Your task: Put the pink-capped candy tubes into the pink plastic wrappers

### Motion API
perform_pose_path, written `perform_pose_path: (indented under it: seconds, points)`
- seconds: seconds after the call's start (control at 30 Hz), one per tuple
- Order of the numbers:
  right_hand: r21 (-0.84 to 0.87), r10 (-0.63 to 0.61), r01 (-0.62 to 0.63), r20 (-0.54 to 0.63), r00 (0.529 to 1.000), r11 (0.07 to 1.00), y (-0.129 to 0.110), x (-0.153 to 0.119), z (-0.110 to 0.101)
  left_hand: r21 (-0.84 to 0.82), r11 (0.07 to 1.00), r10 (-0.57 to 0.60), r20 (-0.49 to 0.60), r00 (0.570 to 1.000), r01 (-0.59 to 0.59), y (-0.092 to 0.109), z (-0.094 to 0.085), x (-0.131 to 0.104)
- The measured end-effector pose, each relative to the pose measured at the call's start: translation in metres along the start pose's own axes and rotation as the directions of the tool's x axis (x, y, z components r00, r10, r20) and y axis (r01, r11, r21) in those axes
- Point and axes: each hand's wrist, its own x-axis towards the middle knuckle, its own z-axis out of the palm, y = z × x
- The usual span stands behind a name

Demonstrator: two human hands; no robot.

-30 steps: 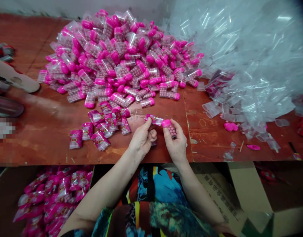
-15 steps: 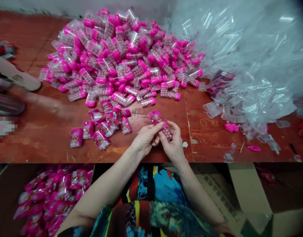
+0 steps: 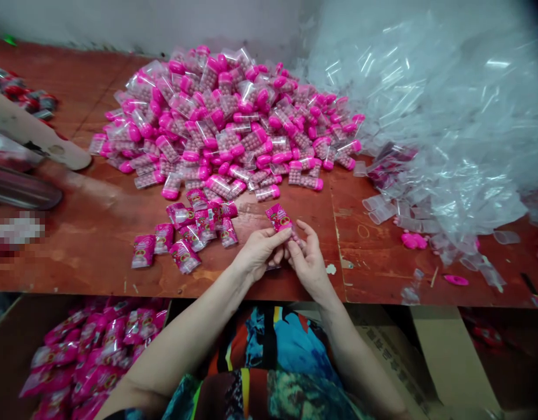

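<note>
My left hand [image 3: 261, 251] pinches a small pink printed packet [image 3: 278, 217] between thumb and fingers, its printed end pointing away from me. My right hand [image 3: 311, 259] is closed at the near end of the packet, on a clear tube of pink candy balls [image 3: 297, 238]. Fingers cover most of the tube, and I cannot tell whether it is inside the packet or against it. Both hands meet just above the table's front edge. To their left lies a group of filled pink packets [image 3: 192, 236].
A large heap of pink-capped candy tubes [image 3: 225, 128] covers the back of the red-brown table [image 3: 98, 262]. Clear plastic bags [image 3: 426, 116] and empty tubes [image 3: 378, 207] lie at the right. Below the table at left, a box holds many pink packets [image 3: 94, 344].
The view has tilted up, so the table sits lower in the picture. My fingers now cover more of the candy tube, while the packet stays in my left hand.
</note>
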Motion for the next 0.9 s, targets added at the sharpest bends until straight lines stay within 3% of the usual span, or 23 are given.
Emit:
perform_pose_path:
  seconds: [0.1, 0.27, 0.37, 0.53, 0.63, 0.8, 0.9]
  points:
    - [0.113, 0.083, -0.089, 0.056, 0.995, 0.990, -0.005, 0.001, 0.002, -0.017, 1.000, -0.005, 0.006, 1.000, 0.005, 0.001, 0.001, -0.002]
    - [0.190, 0.104, -0.114, 0.062, 0.993, 0.975, -0.004, -0.002, 0.003, -0.085, 0.995, 0.051, 0.046, 0.998, -0.047, 0.000, 0.001, -0.001]
    - [0.228, 0.100, -0.116, 0.081, 0.992, 0.967, -0.004, 0.000, 0.003, -0.045, 0.998, 0.046, 0.105, 0.993, -0.042, 0.001, -0.002, -0.002]
    - [0.290, 0.148, -0.223, 0.261, 0.954, 0.931, -0.009, 0.013, 0.000, 0.086, 0.995, 0.024, 0.232, 0.972, -0.045, 0.007, -0.013, -0.010]
    - [0.278, 0.161, -0.245, 0.295, 0.942, 0.929, -0.005, 0.018, 0.007, 0.121, 0.990, 0.037, 0.251, 0.967, -0.070, 0.006, -0.021, -0.012]
    - [0.202, 0.135, -0.208, 0.324, 0.936, 0.957, 0.005, 0.032, 0.023, 0.118, 0.989, 0.076, 0.118, 0.990, -0.090, 0.016, -0.035, -0.014]
    - [-0.067, -0.008, 0.026, 0.260, 0.966, 0.997, -0.007, 0.061, 0.010, 0.116, 0.981, 0.171, -0.144, 0.975, -0.155, 0.037, -0.052, -0.026]
